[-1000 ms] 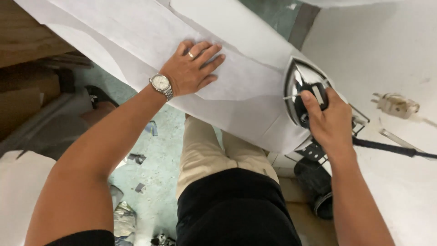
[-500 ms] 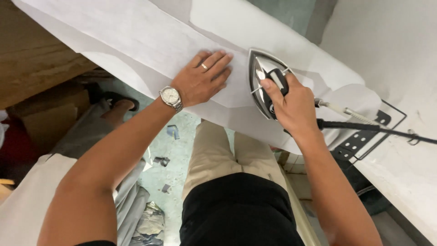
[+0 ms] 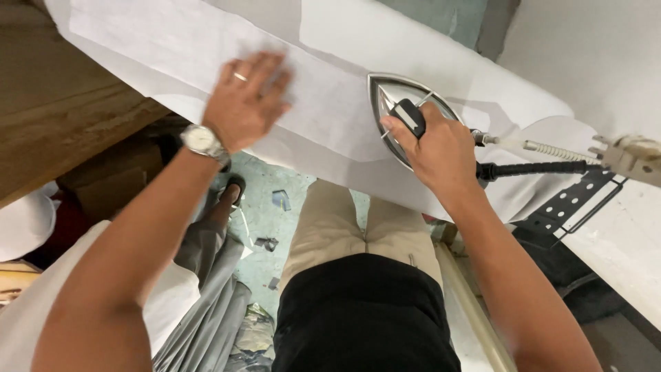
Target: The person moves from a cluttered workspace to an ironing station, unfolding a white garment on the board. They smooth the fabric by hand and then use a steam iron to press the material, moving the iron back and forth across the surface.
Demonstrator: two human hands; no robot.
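White fabric (image 3: 323,103) lies spread over a long padded ironing board (image 3: 427,41) that runs across the top of the view from upper left to lower right, seen from above by the person standing at it. At far left, a brown wooden surface (image 3: 62,117) sits beside the board, and below it a pale bundle of cloth (image 3: 24,224) lies near the floor. The left hand (image 3: 246,103) rests flat on the fabric, palm down and fingers spread wide, holding nothing; it is slightly blurred, with a ring on one finger and a silver wristwatch (image 3: 203,141) on the wrist. Below the board's near edge, grey cloth (image 3: 213,296) hangs down toward a green floor (image 3: 275,207) scattered with small scraps, and the person's beige trousers (image 3: 344,234) and black shirt (image 3: 365,317) fill the lower middle. Just right of the left hand, a metal iron (image 3: 396,103) sits on the fabric with its pointed tip aimed toward the far side of the board. The right hand (image 3: 434,148) is closed tightly around the iron's dark handle, thumb pressed on top. A black cord (image 3: 537,167) and a spring-wrapped hose (image 3: 551,148) run from the back of the iron toward the right. Farther right, a black perforated metal bracket (image 3: 578,203) sticks out beside a second white padded surface (image 3: 585,62).
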